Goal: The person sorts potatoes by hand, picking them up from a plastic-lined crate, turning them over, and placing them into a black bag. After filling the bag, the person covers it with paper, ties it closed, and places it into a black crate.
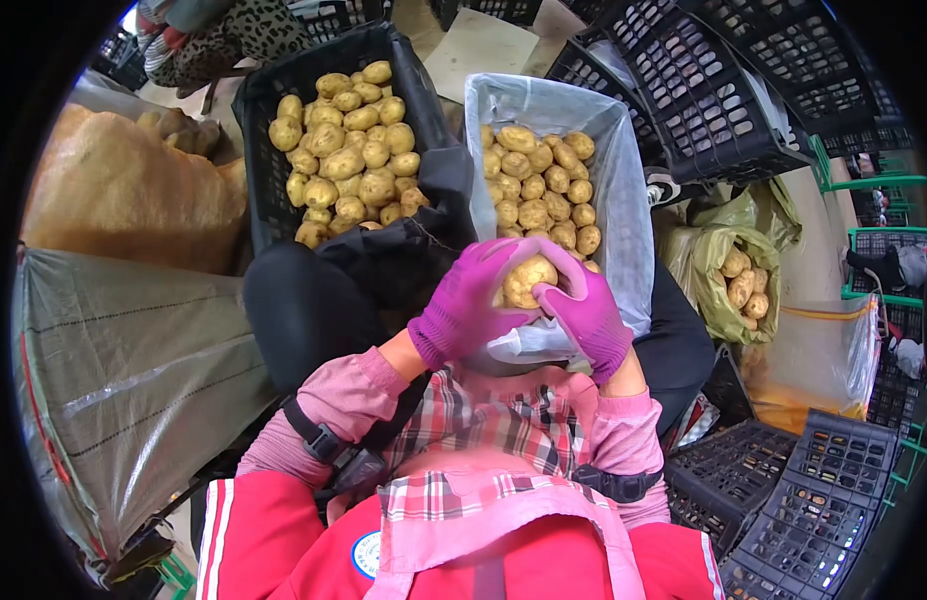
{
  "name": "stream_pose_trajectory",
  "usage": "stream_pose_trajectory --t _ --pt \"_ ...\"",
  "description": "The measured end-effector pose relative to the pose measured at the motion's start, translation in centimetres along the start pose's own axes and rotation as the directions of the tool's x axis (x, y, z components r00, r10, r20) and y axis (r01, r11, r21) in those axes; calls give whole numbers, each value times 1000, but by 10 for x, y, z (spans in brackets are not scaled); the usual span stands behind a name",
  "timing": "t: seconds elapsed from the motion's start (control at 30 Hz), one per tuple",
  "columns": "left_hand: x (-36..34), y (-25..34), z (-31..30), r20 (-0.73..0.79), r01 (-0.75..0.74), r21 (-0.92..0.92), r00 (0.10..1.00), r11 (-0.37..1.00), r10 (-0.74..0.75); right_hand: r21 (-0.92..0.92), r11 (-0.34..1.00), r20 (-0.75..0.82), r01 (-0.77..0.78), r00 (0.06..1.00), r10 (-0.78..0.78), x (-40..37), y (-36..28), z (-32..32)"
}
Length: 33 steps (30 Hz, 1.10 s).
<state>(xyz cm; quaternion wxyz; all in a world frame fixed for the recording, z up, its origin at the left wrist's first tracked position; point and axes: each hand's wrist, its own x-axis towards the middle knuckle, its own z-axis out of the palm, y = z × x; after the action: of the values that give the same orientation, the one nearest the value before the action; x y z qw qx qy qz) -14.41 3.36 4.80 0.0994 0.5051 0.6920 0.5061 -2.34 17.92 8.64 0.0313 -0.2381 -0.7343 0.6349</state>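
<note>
Both my hands wear purple gloves and meet around one potato [529,281] above the near end of the lined crate. My left hand [476,300] wraps the potato from the left, and my right hand [588,308] grips it from the right with the thumb across its front. Just beyond them, several potatoes [534,185] lie in a crate lined with whitish plastic [616,205]. To its left stands a black crate [264,190] heaped with more potatoes [349,150], its near side partly covered by dark cloth or plastic.
An olive-green bag [704,285] with potatoes stands at the right. Black plastic crates [684,90] are stacked at the upper right, and others [824,510] lie lower right. Large filled sacks [134,190] crowd the left. Another person's patterned clothing [234,45] shows at upper left.
</note>
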Motion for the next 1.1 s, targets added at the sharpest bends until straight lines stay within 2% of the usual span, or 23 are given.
stream_pose_trajectory --t 0.07,0.17,0.27,0.33,0.37,0.4,0.43,0.47,0.5,0.53,0.57,0.63,0.67,0.73,0.77,0.8,0.87,0.9,1.0,1.03,1.07,1.1 --pt "0 -1 2 4 -6 3 1000 1000 6 -188 979 -17 73 997 -77 0 -1 3" --pt "-3 -1 4 -16 13 18 1000 1000 -13 -418 908 -63 31 996 -62 1 -14 10" --pt "0 -1 -1 -8 13 22 1000 1000 -13 -471 844 -129 256 927 -352 12 23 7" --pt "-2 -3 -1 -9 43 -7 999 999 -43 -209 955 -128 210 962 -239 11 28 2" --pt "-1 -6 -3 -77 69 -95 994 993 -77 -49 986 -122 159 979 -164 10 29 -1" --pt "4 -8 -7 -179 116 -25 977 993 -119 113 988 -109 103 990 -91 10 31 -5" --pt "10 -18 -14 -297 180 -25 938 983 -180 75 988 -154 135 980 -122 14 42 -13" --pt "12 -27 -25 -401 314 -35 865 949 -302 -20 991 -187 135 973 -137 16 51 -26" --pt "13 -51 -35 -487 425 16 794 905 -364 -72 997 -202 37 978 -51 18 65 -40" --pt "12 -66 -50 -528 477 108 771 872 -356 -122 991 -216 -52 976 25 25 80 -52" --pt "8 -84 -56 -542 477 387 810 789 -224 -263 956 -204 -131 976 77 33 96 -64" --pt "9 -81 -46 -512 419 395 839 818 -183 -516 815 -190 -265 963 193 47 124 -75" --pt "10 -79 -40 -496 389 400 853 830 -161 -580 747 -190 -325 946 264 55 134 -74" --pt "14 -58 -17 -354 308 283 914 908 -200 -697 580 -199 -421 891 408 68 147 -62" --pt "15 -50 -10 -273 294 209 933 933 -233 -852 398 -152 -341 887 436 80 169 -54" --pt "12 -54 1 -189 253 86 954 964 -233 -888 344 -123 -305 879 460 89 175 -46" --pt "10 -44 11 -116 342 -5 933 940 -340 -947 237 -72 -216 864 498 104 181 -32" --pt "10 -43 13 -66 361 -48 929 931 -364 -954 213 -98 -211 891 444 102 189 -27" --pt "14 -40 10 45 455 -172 889 874 -455 -938 293 -74 -184 934 349 93 186 -34" --pt "15 -40 11 83 491 -213 871 845 -485 -879 375 -77 -294 864 498 97 178 -44" --pt "15 -40 12 86 519 -267 852 812 -516 -706 612 -25 -357 876 481 94 172 -50" --pt "12 -38 13 98 549 -325 830 770 -550 -470 789 14 -396 890 455 85 169 -55"
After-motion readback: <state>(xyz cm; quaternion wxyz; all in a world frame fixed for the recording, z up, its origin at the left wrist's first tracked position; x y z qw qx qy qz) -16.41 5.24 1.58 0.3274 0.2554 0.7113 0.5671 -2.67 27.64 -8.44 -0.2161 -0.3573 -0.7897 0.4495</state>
